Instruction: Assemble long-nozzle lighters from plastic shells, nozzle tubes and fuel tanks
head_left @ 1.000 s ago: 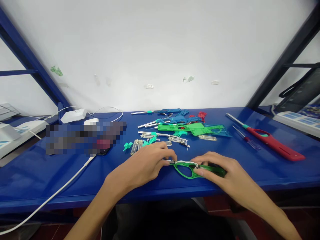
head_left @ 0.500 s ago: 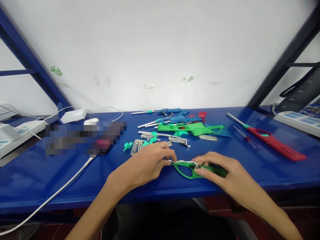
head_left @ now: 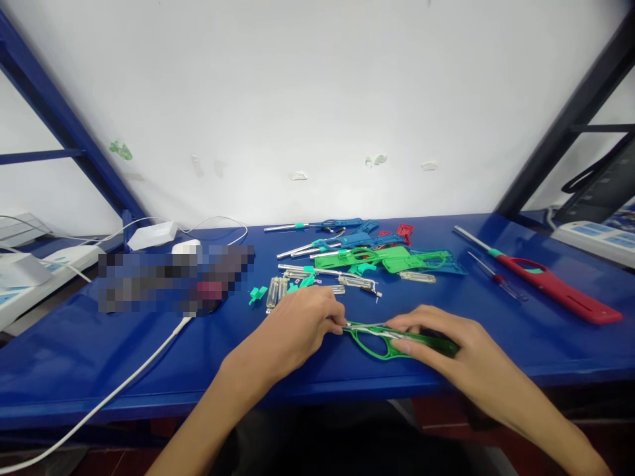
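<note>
Low over the table's front part, both my hands are on a green lighter casing (head_left: 380, 356) with an open oval loop. My left hand (head_left: 310, 320) pinches the metal tube end at the casing's left tip; its fingertips hide most of that tube. Around the casing's wider handle end curl the fingers of my right hand (head_left: 441, 334), thumb in front near the loop. Pale wire and a thin metal piece lie along the casing's upper edge between my hands. Behind them are clear fuel tanks (head_left: 276, 291) and teal plastic triggers (head_left: 257, 294).
Blue casings (head_left: 360, 233) with metal tubes and a bright green casing (head_left: 397, 258) lie at the back. On the right are a screwdriver (head_left: 501, 279) and a red lighter (head_left: 560, 284). A white cable (head_left: 124, 383) crosses the left side, by a blurred-out object.
The wire loop that rose over the casing now lies flatter along it. My left fingers have closed more tightly at the tip. The whole view has shifted slightly.
</note>
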Motion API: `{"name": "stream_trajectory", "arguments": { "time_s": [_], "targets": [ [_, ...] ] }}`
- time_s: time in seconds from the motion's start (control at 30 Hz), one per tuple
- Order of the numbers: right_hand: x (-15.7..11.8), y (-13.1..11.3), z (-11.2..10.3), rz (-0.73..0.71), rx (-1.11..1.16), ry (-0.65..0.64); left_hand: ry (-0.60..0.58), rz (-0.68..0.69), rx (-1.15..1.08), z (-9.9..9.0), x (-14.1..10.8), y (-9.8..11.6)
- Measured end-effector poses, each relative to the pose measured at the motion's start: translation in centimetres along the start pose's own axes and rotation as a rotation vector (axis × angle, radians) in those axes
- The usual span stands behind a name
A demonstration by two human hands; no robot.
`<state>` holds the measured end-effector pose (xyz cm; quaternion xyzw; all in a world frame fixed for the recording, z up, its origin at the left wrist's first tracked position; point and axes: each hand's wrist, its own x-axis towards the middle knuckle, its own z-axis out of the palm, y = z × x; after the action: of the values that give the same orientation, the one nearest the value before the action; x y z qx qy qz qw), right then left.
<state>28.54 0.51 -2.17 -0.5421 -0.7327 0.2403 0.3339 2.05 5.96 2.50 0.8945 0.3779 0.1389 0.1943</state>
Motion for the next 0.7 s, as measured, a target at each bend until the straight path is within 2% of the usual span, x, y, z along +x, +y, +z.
{"name": "stream_trajectory", "arguments": {
  "time_s": [0.3, 0.47, 0.7],
  "targets": [
    [0.1, 0.6, -0.3, -0.017, -0.039, -0.026, -0.046, -0.029, 0.113, 0.2, -0.2, 1.1],
    [0.3, -0.5, -0.6, 0.002, -0.143, -0.109, -0.096, -0.073, 0.196, 0.1, -0.2, 1.8],
    [1.6, -1.5, -1.1, 0.017, -0.189, -0.146, -0.066, -0.041, 0.188, 0.2, -0.1, 1.4]
  ]
}}
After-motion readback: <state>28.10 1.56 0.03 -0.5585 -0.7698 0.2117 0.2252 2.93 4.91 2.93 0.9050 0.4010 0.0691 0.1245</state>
